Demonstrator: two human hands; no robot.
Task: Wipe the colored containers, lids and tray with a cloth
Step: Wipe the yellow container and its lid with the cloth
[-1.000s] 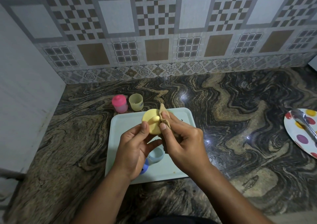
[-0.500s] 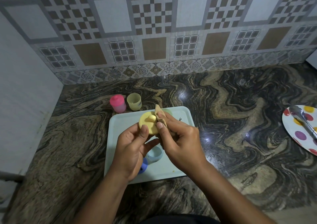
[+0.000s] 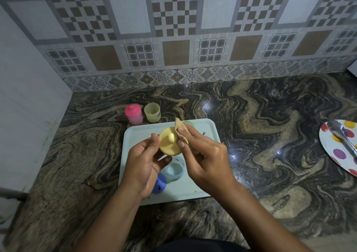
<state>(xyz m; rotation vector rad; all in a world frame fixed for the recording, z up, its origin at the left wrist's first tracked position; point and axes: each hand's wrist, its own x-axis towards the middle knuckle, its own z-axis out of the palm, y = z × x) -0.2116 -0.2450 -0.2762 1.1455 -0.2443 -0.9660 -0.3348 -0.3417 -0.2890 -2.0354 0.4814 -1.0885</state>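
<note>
My left hand (image 3: 144, 162) holds a round yellow lid (image 3: 168, 144) with a knob, above a pale green tray (image 3: 204, 130). My right hand (image 3: 202, 155) pinches a tan cloth (image 3: 180, 130) against the lid's right edge. Under my hands on the tray stand an open light-blue container (image 3: 174, 170) and a darker blue piece (image 3: 159, 184), partly hidden by my left wrist. Behind the tray on the counter stand a pink container (image 3: 133, 115) with its lid on and an open yellow container (image 3: 152, 112).
The tray lies on a dark marbled stone counter (image 3: 270, 135) backed by a tiled wall. At the far right edge sits a polka-dot plate (image 3: 340, 151) with metal tongs (image 3: 342, 135) on it. A white wall closes the left side.
The cloth in my right hand has shifted over the lid's right edge, and my left hand has turned the lid slightly. Nothing else on the counter has moved.
</note>
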